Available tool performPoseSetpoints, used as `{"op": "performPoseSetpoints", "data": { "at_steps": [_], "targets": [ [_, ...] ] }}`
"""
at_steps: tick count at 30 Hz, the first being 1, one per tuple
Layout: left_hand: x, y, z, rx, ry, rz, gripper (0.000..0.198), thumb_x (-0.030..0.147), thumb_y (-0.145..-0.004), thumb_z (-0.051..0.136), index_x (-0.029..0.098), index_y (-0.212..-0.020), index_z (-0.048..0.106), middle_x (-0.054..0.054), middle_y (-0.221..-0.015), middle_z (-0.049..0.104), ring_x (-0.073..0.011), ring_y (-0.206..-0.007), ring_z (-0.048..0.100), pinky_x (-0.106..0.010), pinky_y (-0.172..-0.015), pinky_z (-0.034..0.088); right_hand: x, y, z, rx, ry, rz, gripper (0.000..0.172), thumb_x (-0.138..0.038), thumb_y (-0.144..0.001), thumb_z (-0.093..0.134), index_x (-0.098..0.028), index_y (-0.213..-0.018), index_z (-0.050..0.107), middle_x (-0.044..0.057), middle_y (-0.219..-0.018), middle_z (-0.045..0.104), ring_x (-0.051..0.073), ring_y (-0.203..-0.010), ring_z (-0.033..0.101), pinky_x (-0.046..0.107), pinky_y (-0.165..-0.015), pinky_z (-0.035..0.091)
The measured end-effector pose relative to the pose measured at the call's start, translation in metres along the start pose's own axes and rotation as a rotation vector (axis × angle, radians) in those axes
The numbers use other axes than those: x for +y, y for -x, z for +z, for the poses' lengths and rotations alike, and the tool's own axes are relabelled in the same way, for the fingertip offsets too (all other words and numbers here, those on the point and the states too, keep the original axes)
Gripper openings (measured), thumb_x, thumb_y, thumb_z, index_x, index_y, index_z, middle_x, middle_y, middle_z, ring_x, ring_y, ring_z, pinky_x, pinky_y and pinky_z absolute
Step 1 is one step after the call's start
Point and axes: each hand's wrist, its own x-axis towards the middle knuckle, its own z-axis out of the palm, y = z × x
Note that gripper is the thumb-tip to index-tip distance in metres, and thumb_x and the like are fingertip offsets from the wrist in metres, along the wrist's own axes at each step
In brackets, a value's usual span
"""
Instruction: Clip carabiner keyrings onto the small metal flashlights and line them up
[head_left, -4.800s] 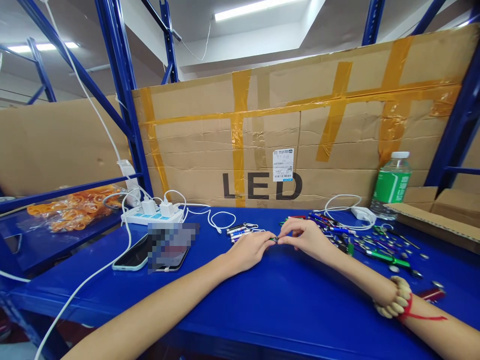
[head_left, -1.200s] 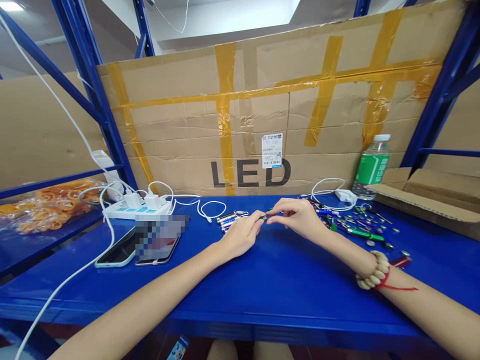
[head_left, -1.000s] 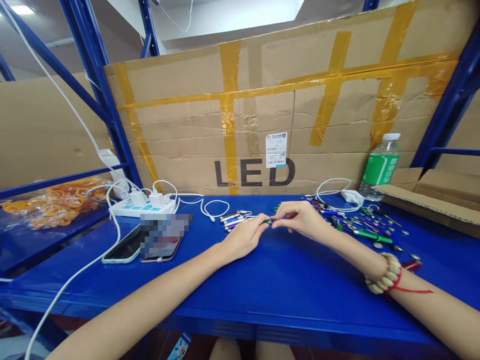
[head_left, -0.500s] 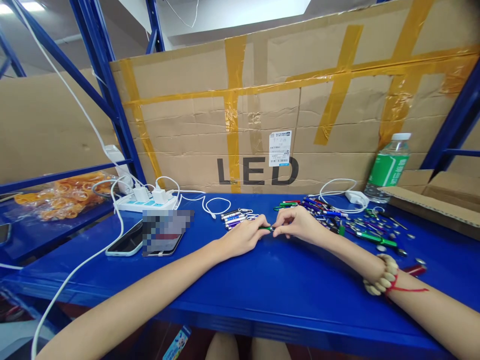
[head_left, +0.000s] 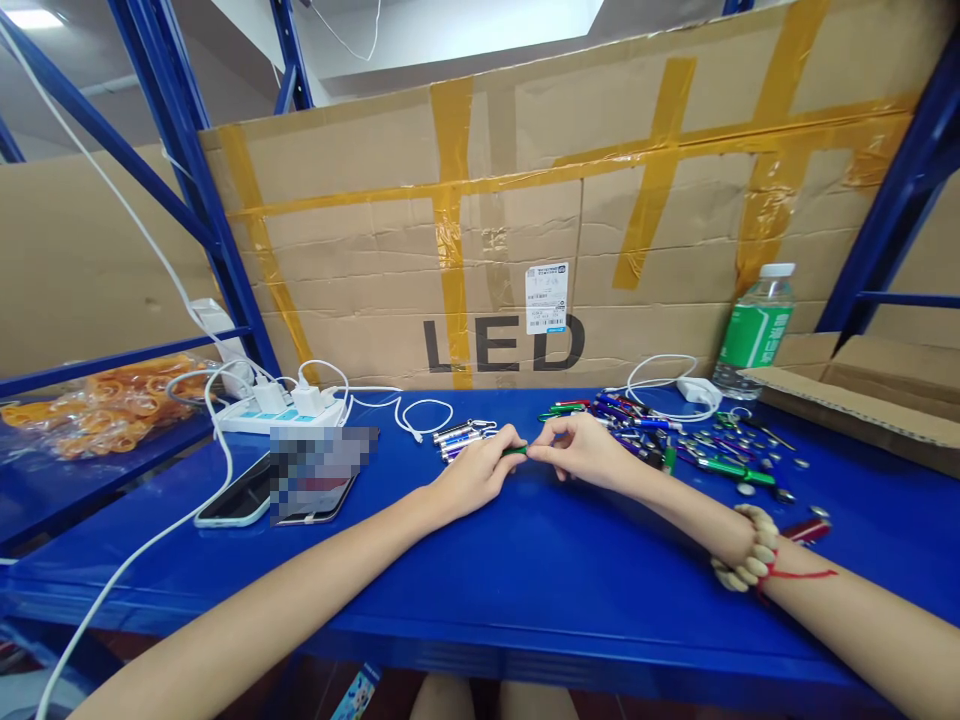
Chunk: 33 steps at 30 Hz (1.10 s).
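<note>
My left hand (head_left: pixel 472 472) is closed around a small green metal tube, which looks like a mini flashlight (head_left: pixel 515 451); most of it is hidden by the fingers. At its right end, the thumb and forefinger of my right hand (head_left: pixel 583 452) pinch the tip. Just behind my left hand lie several silver, blue and purple mini flashlights (head_left: pixel 459 438) with clips, side by side. Beyond my right hand spreads a pile of coloured tubes (head_left: pixel 649 424), mostly blue, with red and green ones. Small round silver caps (head_left: pixel 745 489) are scattered to its right.
On the left are two phones (head_left: pixel 234 495) and a white power strip (head_left: pixel 247 418) with chargers and cables. A green-labelled bottle (head_left: pixel 756 335) and an open carton (head_left: pixel 862 405) stand at the right. A large cardboard box (head_left: pixel 360 270) closes off the back of the blue table (head_left: pixel 480 570).
The whole view has shifted slightly, so things sit a little further left. Both hands stay together on the green flashlight, and my right fingers have closed in against its end.
</note>
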Motion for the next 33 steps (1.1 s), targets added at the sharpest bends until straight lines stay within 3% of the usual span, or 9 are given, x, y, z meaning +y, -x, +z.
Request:
{"op": "performPoseSetpoints", "data": {
  "at_steps": [7,13,19,26,33],
  "targets": [
    [-0.002,-0.001,0.0,0.063,0.036,0.005,0.006,0.021,-0.088,0.042,0.018,-0.09,0.047,-0.002,-0.089,0.061,-0.0142,-0.08,0.058,-0.024,-0.071,0.042,-0.002,0.001,0.001,0.005,-0.028,0.104,0.037,-0.048,-0.062,0.067,-0.013,-0.064,0.056,-0.004,-0.039,0.05,0.004,-0.034,0.042,0.015,-0.037,0.034],
    [0.001,-0.004,0.002,0.043,-0.003,0.033,0.021,0.02,-0.089,0.04,0.019,-0.107,0.05,-0.005,-0.101,0.061,-0.0152,-0.086,0.058,-0.026,-0.078,0.043,-0.005,0.001,-0.003,0.013,-0.017,0.083,0.038,-0.049,-0.063,0.067,-0.012,-0.062,0.057,-0.003,-0.04,0.049,0.004,-0.035,0.042,0.015,-0.038,0.035],
    [0.005,-0.005,0.004,0.03,-0.122,0.014,0.021,0.019,-0.091,0.033,0.018,-0.097,0.052,-0.003,-0.082,0.059,-0.0145,-0.075,0.055,-0.025,-0.073,0.042,-0.004,0.0,-0.004,0.027,0.012,0.055,0.039,-0.05,-0.064,0.065,-0.012,-0.058,0.055,-0.003,-0.04,0.047,0.005,-0.035,0.042,0.016,-0.038,0.033],
    [0.01,-0.005,0.004,0.043,-0.197,-0.081,0.019,0.022,-0.091,0.03,0.018,-0.085,0.048,-0.002,-0.076,0.057,-0.0153,-0.069,0.054,-0.026,-0.064,0.039,-0.002,-0.002,-0.006,0.084,0.108,-0.049,0.042,-0.051,-0.065,0.064,-0.012,-0.054,0.055,-0.001,-0.048,0.052,0.005,-0.035,0.044,0.017,-0.038,0.032],
    [0.008,-0.006,-0.002,0.059,-0.161,-0.098,0.02,0.023,-0.092,0.027,0.02,-0.096,0.046,-0.001,-0.075,0.056,-0.015,-0.068,0.054,-0.025,-0.063,0.038,-0.006,-0.001,-0.015,0.158,0.152,-0.226,0.042,-0.05,-0.067,0.063,-0.013,-0.086,0.065,0.001,-0.066,0.06,0.005,-0.04,0.047,0.018,-0.04,0.035]
  ]
}}
